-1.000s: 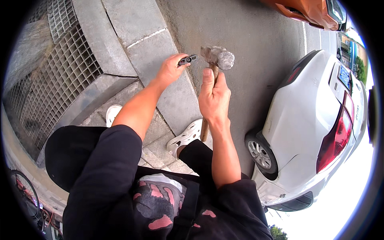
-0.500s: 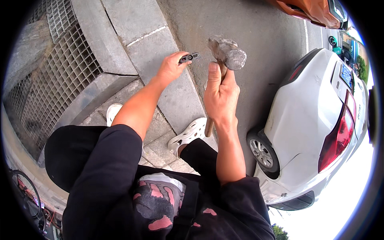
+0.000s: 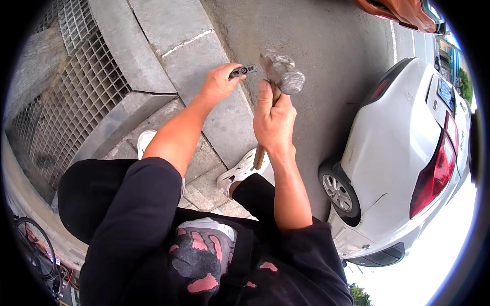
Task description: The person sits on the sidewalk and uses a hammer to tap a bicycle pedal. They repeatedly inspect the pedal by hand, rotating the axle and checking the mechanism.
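Observation:
My right hand (image 3: 274, 121) is wrapped round the wooden handle of a hammer (image 3: 284, 74), thumb laid along it toward the worn, pale-faced metal head. The handle's lower end sticks out below my fist, in front of one white clog. To the left, my left hand (image 3: 218, 83) is closed on a small black metal tool (image 3: 243, 71) with a round pivot-like spot; its tip points right toward the hammer head, with a gap between them. My fingers cover the rest of this tool, so its exact kind is unclear. Both hands are above the grey stone kerb (image 3: 196, 64) and road edge.
I wear perforated white clogs (image 3: 237, 173) on paving. A white car (image 3: 393, 148) stands on the road at right, an orange car (image 3: 398, 13) at far right. Metal grating (image 3: 84, 97) lies beyond a stone border at left, and a bicycle (image 3: 38, 250) stands at lower left.
My right hand has shifted a little left with the hammer, bringing its head closer to the black tool. My left hand has stayed almost in place.

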Demonstrator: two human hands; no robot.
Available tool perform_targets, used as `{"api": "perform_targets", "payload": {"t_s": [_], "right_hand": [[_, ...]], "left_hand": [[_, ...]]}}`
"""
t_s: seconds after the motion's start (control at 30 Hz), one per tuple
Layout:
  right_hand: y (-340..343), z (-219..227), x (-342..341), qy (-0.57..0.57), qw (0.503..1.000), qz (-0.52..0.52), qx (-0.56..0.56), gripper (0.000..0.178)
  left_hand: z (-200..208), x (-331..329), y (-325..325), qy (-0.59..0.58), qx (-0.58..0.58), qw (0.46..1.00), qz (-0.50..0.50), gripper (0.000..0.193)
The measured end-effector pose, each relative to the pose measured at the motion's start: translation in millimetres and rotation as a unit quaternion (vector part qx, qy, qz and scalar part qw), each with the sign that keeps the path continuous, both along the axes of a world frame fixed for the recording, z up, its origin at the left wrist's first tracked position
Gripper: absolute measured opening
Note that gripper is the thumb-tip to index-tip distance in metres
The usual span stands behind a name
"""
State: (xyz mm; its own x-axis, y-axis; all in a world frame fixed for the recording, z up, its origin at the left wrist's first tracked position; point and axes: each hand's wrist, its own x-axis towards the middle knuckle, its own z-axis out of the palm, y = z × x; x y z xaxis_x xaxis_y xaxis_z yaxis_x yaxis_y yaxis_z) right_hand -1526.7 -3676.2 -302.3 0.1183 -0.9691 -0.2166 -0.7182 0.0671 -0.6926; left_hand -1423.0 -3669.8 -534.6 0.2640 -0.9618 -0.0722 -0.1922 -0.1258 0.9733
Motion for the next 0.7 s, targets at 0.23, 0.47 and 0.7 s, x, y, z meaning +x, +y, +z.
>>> {"api": "perform_targets", "payload": {"t_s": [0.23, 0.47, 0.7], "right_hand": [[12.3, -54.2, -26.8, 0.043, 0.988, -0.065, 0.134, 0.059], [100.9, -128.6, -47.6, 0.209, 0.941, 0.006, 0.265, 0.066], [-29.3, -73.0, -36.3, -0.232, 0.961, -0.114, 0.095, 0.048]], "left_hand": [[1.3, 15.8, -9.2, 0.014, 0.028, 0.999, 0.018, 0.028], [55.8, 54.6, -54.1, 0.379, 0.162, 0.905, 0.105, 0.023], [139.4, 72.2, -79.0, 0.451, 0.142, 0.881, 0.031, 0.024]]}}
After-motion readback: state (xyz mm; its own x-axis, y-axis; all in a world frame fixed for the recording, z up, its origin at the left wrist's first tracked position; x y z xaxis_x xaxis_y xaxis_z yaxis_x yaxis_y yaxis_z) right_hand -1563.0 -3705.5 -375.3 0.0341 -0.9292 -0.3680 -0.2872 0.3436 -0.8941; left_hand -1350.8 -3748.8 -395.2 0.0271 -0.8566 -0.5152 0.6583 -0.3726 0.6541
